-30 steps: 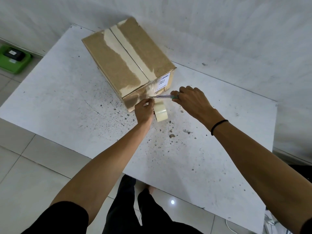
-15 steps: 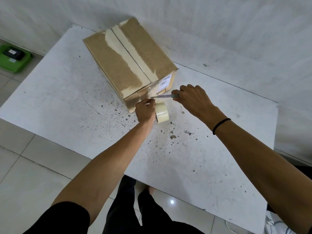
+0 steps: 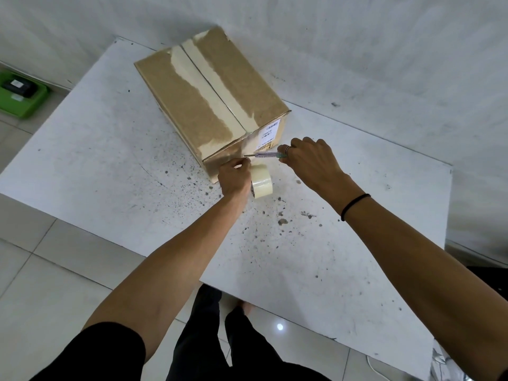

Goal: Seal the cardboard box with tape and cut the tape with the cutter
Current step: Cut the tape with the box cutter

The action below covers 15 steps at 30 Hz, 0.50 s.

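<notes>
a white table is set against a pale grey wall, its top speckled with dark spots and stains. the wall is marked with faint scuffs. the floor is laid with large light tiles, and a small bright glint of light is reflected in one of them. a green case is seen on the floor at the left, beside the wall.
</notes>
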Available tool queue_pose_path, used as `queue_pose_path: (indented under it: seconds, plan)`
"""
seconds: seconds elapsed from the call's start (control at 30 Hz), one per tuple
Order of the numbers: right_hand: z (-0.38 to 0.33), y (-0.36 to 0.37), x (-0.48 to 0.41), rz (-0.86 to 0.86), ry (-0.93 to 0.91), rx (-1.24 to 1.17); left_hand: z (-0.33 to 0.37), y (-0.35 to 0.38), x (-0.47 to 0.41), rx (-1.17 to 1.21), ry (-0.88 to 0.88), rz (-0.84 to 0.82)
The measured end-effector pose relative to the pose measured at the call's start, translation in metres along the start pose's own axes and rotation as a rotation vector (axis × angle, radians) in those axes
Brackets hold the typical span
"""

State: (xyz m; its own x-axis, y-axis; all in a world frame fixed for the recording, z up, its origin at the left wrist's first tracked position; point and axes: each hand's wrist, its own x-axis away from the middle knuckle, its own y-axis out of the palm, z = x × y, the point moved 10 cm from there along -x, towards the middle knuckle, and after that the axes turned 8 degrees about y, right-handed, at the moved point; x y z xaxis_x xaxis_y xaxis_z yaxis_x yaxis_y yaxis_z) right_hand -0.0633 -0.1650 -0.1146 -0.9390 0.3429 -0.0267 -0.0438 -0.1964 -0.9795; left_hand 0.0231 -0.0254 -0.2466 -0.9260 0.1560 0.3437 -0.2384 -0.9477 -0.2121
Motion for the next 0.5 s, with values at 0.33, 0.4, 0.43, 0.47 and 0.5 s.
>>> queue_pose_path:
  seconds: [0.33, 0.4, 0.43, 0.47, 0.5]
  plan:
    - [-0.005, 0.009, -0.002, -0.066, 0.026, 0.039, 0.006, 0.005, 0.012, -0.030, -0.019, -0.013]
    - [-0.002, 0.015, 0.001, -0.093, 0.013, 0.045, -0.007, 0.010, 0.024, -0.016, -0.075, -0.030]
    - [0.000, 0.018, 0.003, -0.089, 0.009, 0.045, -0.014, 0.008, 0.029, -0.007, -0.101, -0.017]
    - [0.003, 0.020, 0.006, -0.077, 0.010, 0.049, -0.019, 0.006, 0.032, -0.001, -0.118, -0.003]
    - [0.008, 0.022, 0.010, -0.069, 0.017, 0.053, -0.026, 0.005, 0.034, 0.004, -0.129, 0.003]
